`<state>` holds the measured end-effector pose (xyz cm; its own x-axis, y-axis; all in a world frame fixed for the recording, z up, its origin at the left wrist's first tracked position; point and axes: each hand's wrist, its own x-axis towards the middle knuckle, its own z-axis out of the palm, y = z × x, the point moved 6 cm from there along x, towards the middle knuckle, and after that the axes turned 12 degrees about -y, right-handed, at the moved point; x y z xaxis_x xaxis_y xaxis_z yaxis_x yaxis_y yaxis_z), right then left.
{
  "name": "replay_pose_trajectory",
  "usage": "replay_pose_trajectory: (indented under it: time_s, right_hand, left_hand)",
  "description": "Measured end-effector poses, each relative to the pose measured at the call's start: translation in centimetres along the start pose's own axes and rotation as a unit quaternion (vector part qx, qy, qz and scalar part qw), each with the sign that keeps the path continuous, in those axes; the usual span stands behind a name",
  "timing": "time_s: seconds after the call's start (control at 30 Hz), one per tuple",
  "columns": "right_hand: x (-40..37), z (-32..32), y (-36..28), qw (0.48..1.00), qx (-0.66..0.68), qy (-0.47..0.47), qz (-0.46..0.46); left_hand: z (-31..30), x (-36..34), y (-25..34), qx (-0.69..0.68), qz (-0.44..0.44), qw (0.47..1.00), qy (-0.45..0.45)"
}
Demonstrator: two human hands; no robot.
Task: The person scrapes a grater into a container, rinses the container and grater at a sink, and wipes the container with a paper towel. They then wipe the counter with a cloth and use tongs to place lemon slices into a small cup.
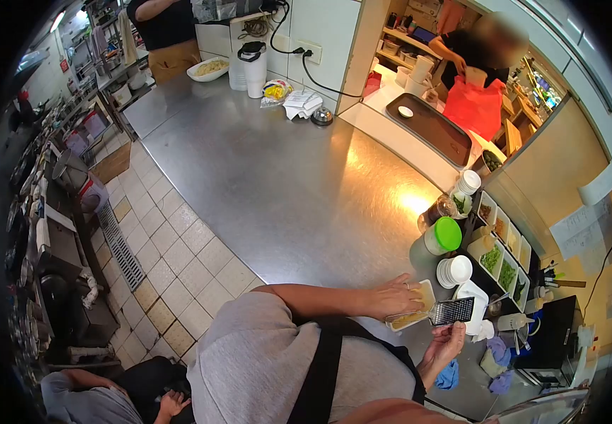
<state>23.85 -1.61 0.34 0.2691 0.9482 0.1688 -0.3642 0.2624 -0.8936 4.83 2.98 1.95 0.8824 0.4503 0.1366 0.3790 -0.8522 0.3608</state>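
A metal grater point(453, 311) tilts over the right end of a small clear-walled container point(406, 322) with pale yellow contents. Its handle end is at my right hand point(444, 346), whose fingers are closed on it. My left hand point(395, 298) reaches over the same container, fingers bent down at its contents; whatever they pinch is hidden. Close by are a stack of white dishes point(454, 271), a white tray point(471, 304) and a tub with a bright green lid point(447, 234).
A steel counter point(284, 184) stretches ahead, with a bell point(322, 116) and white tumbler point(253, 74) at its back. Topping bins point(498, 261) line the right. Beyond the pass, a person holds red cloth point(474, 106) near a brown tray point(429, 131). Two other people are at left.
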Motion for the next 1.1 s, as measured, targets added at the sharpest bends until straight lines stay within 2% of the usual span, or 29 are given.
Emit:
replay_pose_trajectory:
  time_s: [0.07,0.1,0.13,0.2,0.27,0.37,0.47,0.53,0.57,0.63,0.67,0.77,0.87,0.97,1.07,1.1]
  right_hand:
    - [0.1,0.2,-0.1,1.000,0.001,0.005,-0.002]
    - [-0.5,0.0,-0.2,1.000,-0.003,0.010,0.004]
    - [-0.3,-0.1,-0.3,1.000,-0.004,0.012,0.003]
    - [-0.2,0.4,0.5,1.000,0.002,0.006,0.001]
    - [0.0,0.8,0.2,1.000,-0.004,-0.013,-0.001]
    - [0.7,1.9,0.6,0.999,-0.024,-0.027,0.013]
    - [1.3,3.0,0.7,0.993,-0.104,-0.052,0.019]
    - [1.7,3.1,1.3,0.970,-0.220,-0.100,-0.003]
    - [1.6,3.2,1.1,0.938,-0.329,-0.100,-0.047]
    - [0.9,5.1,0.6,0.831,-0.532,-0.097,-0.134]
    - [0.5,5.9,0.7,0.813,-0.552,-0.100,-0.153]
    - [0.0,7.4,2.1,0.723,-0.628,-0.191,-0.214]
    - [0.1,6.6,3.8,0.740,-0.618,-0.217,-0.153]
    - [-0.4,7.9,1.6,0.742,-0.605,-0.203,-0.204]
    - [-1.0,8.2,1.0,0.733,-0.617,-0.192,-0.212]
    - [-1.0,8.0,1.7,0.735,-0.619,-0.203,-0.188]
  left_hand:
    - [-0.7,-0.3,0.0,-0.021,0.051,0.989,0.135]
    - [0.2,-0.4,-0.5,-0.195,0.025,0.975,0.106]
    - [1.1,0.0,-1.3,-0.356,0.001,0.931,0.077]
    - [2.3,-0.5,-2.1,-0.605,-0.041,0.795,-0.003]
    - [2.6,-1.3,-0.7,-0.783,-0.064,0.614,-0.085]
    - [1.6,-2.0,0.5,-0.753,-0.049,0.646,-0.118]
    - [2.4,-2.5,-1.3,-0.753,-0.059,0.652,-0.066]
    - [1.8,-3.1,-2.4,-0.696,-0.098,0.711,-0.013]
    - [1.5,-3.4,-3.0,-0.663,-0.118,0.739,0.016]
    - [0.6,-4.2,-3.6,-0.568,-0.110,0.810,0.100]
    - [0.1,-4.6,-3.7,-0.515,-0.106,0.838,0.142]
    - [-0.9,-5.5,-3.4,-0.385,-0.151,0.900,0.140]
    - [1.5,-5.2,-3.7,-0.359,-0.166,0.917,0.061]
    - [2.5,-5.2,-3.9,-0.355,-0.180,0.916,0.039]
    - [2.9,-5.3,-4.2,-0.305,-0.189,0.932,0.051]
    - [2.4,-5.4,-3.9,-0.285,-0.195,0.937,0.043]
